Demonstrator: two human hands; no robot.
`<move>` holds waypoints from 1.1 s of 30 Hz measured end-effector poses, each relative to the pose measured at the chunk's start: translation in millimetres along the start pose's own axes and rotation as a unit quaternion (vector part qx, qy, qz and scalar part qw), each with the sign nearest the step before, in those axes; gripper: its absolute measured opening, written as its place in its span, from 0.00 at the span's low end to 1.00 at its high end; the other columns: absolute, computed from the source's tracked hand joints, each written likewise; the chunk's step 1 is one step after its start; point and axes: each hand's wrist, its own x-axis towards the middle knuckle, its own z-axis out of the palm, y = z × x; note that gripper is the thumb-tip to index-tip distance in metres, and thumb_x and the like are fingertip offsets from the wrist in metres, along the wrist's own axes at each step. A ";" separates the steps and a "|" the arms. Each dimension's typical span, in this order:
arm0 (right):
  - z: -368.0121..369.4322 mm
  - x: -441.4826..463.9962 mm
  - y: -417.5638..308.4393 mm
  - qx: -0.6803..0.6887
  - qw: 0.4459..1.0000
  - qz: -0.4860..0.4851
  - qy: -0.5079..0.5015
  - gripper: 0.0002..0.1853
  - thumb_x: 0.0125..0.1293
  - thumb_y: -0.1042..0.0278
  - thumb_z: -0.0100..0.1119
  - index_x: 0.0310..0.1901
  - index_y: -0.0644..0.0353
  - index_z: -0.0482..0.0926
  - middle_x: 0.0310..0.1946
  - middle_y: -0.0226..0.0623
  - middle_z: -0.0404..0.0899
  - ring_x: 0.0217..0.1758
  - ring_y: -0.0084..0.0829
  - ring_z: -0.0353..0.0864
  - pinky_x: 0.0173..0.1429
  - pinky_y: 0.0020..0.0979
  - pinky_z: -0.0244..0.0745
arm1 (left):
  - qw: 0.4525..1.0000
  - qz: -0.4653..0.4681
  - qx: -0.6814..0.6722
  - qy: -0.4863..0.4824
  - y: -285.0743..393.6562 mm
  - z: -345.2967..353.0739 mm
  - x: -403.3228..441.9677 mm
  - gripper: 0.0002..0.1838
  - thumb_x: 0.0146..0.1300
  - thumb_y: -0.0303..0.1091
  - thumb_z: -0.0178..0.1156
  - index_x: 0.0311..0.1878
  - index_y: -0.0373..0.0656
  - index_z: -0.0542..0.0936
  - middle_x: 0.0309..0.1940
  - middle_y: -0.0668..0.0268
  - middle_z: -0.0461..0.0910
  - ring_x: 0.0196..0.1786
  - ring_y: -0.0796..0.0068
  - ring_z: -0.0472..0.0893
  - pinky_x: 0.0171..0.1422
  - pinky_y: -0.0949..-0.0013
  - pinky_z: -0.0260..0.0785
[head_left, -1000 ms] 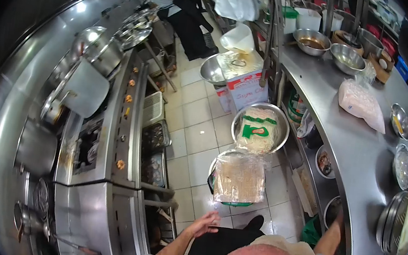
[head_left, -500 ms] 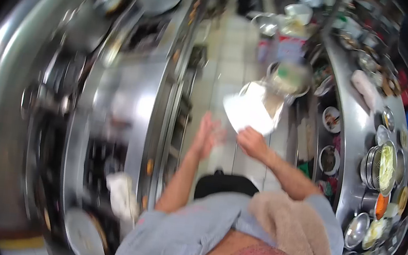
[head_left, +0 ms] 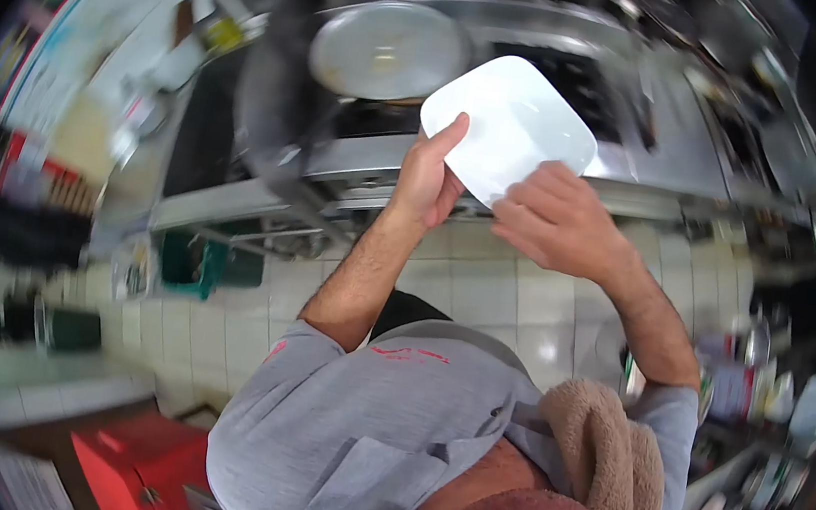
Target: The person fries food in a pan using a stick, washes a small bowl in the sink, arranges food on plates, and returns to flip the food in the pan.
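A white square plate with rounded corners [head_left: 519, 117] is held up in front of me, tilted. My left hand [head_left: 425, 178] grips its near left edge, thumb on the upper face and fingers underneath. Over the plate's near right edge, my right hand [head_left: 563, 217] is closed, knuckles up and slightly blurred. Its curled fingers hide whatever may be in them, and I cannot tell whether they pinch the rim. A brown towel [head_left: 597, 448] hangs over my right shoulder.
Beyond the plate runs a steel cooking counter [head_left: 670, 164] with a large round metal lid or pan [head_left: 391, 52] on it. A green bin [head_left: 191, 261] stands below at left. A red box-like object [head_left: 137, 471] is behind me at left.
The view has swung round from the aisle to face the cooking counter. My left hand, open before, now grips the plate, which my right hand held earlier by its edge.
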 end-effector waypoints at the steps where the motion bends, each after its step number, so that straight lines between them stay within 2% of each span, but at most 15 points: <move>1: 5.3 32.1 3.4 0.048 0.998 0.023 0.025 0.15 0.45 0.67 0.64 0.36 0.58 0.74 0.30 0.33 0.71 0.31 0.33 0.70 0.36 0.31 0.67 | 0.999 0.033 -0.013 0.020 27.9 -18.1 -6.8 0.23 0.65 0.40 0.50 0.58 0.35 0.65 0.53 0.58 0.72 0.56 0.63 0.72 0.61 0.61 0.62; 2: 11.7 64.1 7.1 0.062 0.998 -0.007 0.027 0.15 0.45 0.67 0.64 0.36 0.58 0.74 0.30 0.33 0.71 0.31 0.33 0.70 0.36 0.31 0.67 | 0.997 0.061 -0.025 0.036 52.1 -37.4 -15.2 0.23 0.65 0.40 0.50 0.58 0.34 0.65 0.53 0.58 0.72 0.55 0.63 0.72 0.61 0.61 0.62; 6: 67.5 207.6 28.9 0.105 0.982 0.013 0.159 0.15 0.51 0.67 0.65 0.41 0.60 0.77 0.31 0.37 0.76 0.34 0.37 0.74 0.41 0.34 0.69 | 0.983 0.155 -0.030 0.090 159.9 -134.9 -50.2 0.26 0.65 0.40 0.49 0.61 0.34 0.62 0.57 0.56 0.68 0.59 0.60 0.69 0.65 0.58 0.59; 8: 106.8 283.9 50.0 0.122 0.982 0.034 0.143 0.14 0.56 0.66 0.60 0.43 0.61 0.76 0.32 0.41 0.76 0.35 0.39 0.75 0.39 0.35 0.69 | 0.978 0.178 -0.013 0.109 207.6 -190.5 -56.5 0.27 0.65 0.42 0.49 0.61 0.34 0.61 0.57 0.56 0.68 0.60 0.60 0.68 0.65 0.58 0.59; 10: 151.3 358.3 70.2 0.099 0.992 0.049 0.066 0.12 0.59 0.69 0.56 0.44 0.63 0.74 0.32 0.39 0.75 0.33 0.34 0.74 0.39 0.30 0.70 | 0.968 0.187 0.005 0.166 250.9 -244.3 -61.4 0.27 0.66 0.43 0.48 0.62 0.34 0.61 0.58 0.56 0.68 0.60 0.60 0.68 0.64 0.57 0.59; 12: 221.8 433.4 102.8 0.063 0.998 0.026 0.018 0.13 0.59 0.67 0.54 0.43 0.63 0.75 0.33 0.42 0.77 0.36 0.37 0.77 0.41 0.34 0.71 | 0.968 0.187 0.010 0.168 286.6 -309.1 -55.5 0.27 0.66 0.44 0.48 0.62 0.34 0.61 0.57 0.56 0.68 0.60 0.60 0.68 0.64 0.57 0.59; 14: 294.3 495.4 121.8 0.120 0.984 0.101 -0.082 0.12 0.57 0.67 0.54 0.42 0.62 0.76 0.34 0.46 0.78 0.39 0.40 0.78 0.43 0.37 0.71 | 0.951 0.185 0.002 0.247 313.3 -366.8 -40.2 0.26 0.66 0.44 0.49 0.60 0.37 0.61 0.54 0.57 0.70 0.54 0.63 0.74 0.56 0.62 0.70; 16: 366.9 541.8 145.4 0.146 0.968 0.139 -0.151 0.11 0.55 0.67 0.55 0.38 0.62 0.77 0.34 0.46 0.79 0.38 0.42 0.78 0.44 0.36 0.71 | 0.948 0.174 -0.014 0.266 329.3 -416.7 -15.2 0.23 0.66 0.43 0.48 0.60 0.42 0.61 0.50 0.60 0.72 0.48 0.67 0.78 0.43 0.66 0.77; 19: 452.5 594.4 176.2 0.141 0.969 0.146 -0.138 0.09 0.54 0.65 0.55 0.35 0.58 0.79 0.32 0.46 0.79 0.38 0.45 0.79 0.45 0.40 0.71 | 0.949 0.159 0.020 0.270 353.8 -475.3 29.8 0.21 0.68 0.43 0.45 0.60 0.46 0.61 0.49 0.61 0.73 0.43 0.67 0.79 0.32 0.67 0.78; 20: 473.3 609.1 184.7 0.152 0.963 0.196 -0.104 0.09 0.54 0.65 0.55 0.35 0.58 0.79 0.32 0.45 0.79 0.38 0.45 0.79 0.46 0.40 0.72 | 0.946 0.167 0.013 0.277 362.1 -485.1 46.7 0.21 0.69 0.43 0.42 0.61 0.46 0.60 0.49 0.61 0.73 0.42 0.67 0.80 0.29 0.68 0.77; 22: 509.1 638.7 207.2 0.164 0.954 0.243 -0.066 0.09 0.54 0.65 0.55 0.34 0.58 0.80 0.32 0.45 0.80 0.39 0.44 0.79 0.47 0.40 0.72 | 0.943 0.145 0.069 0.293 382.3 -505.8 73.4 0.25 0.68 0.45 0.44 0.62 0.40 0.59 0.56 0.58 0.68 0.55 0.57 0.72 0.53 0.51 0.70; 24: 541.5 665.1 235.1 0.182 0.903 0.389 -0.001 0.10 0.53 0.64 0.56 0.35 0.57 0.80 0.34 0.44 0.80 0.41 0.45 0.79 0.50 0.39 0.72 | 0.950 0.153 0.031 0.270 399.4 -523.0 106.4 0.25 0.69 0.44 0.42 0.63 0.40 0.58 0.58 0.57 0.66 0.57 0.55 0.70 0.56 0.48 0.67; 26: 568.5 687.3 262.1 0.197 0.892 0.405 0.032 0.11 0.53 0.63 0.56 0.36 0.56 0.80 0.37 0.44 0.80 0.44 0.45 0.78 0.53 0.39 0.72 | 0.954 0.163 -0.009 0.250 410.4 -539.2 139.3 0.25 0.69 0.44 0.40 0.64 0.40 0.56 0.60 0.56 0.64 0.60 0.54 0.68 0.60 0.45 0.63; 28: 590.4 711.7 286.1 0.173 0.852 0.481 0.117 0.10 0.51 0.60 0.62 0.32 0.56 0.81 0.32 0.41 0.81 0.41 0.39 0.80 0.48 0.35 0.73 | 0.961 0.183 -0.020 0.208 425.3 -557.2 172.1 0.25 0.70 0.43 0.37 0.65 0.40 0.54 0.63 0.54 0.59 0.63 0.52 0.64 0.62 0.42 0.59; 33: 628.6 741.9 335.8 0.168 0.795 0.571 0.116 0.14 0.48 0.58 0.66 0.35 0.55 0.81 0.35 0.40 0.81 0.42 0.38 0.80 0.49 0.35 0.73 | 0.959 0.203 -0.025 0.197 457.9 -568.0 238.6 0.26 0.70 0.43 0.36 0.66 0.39 0.51 0.64 0.52 0.57 0.64 0.50 0.61 0.62 0.37 0.57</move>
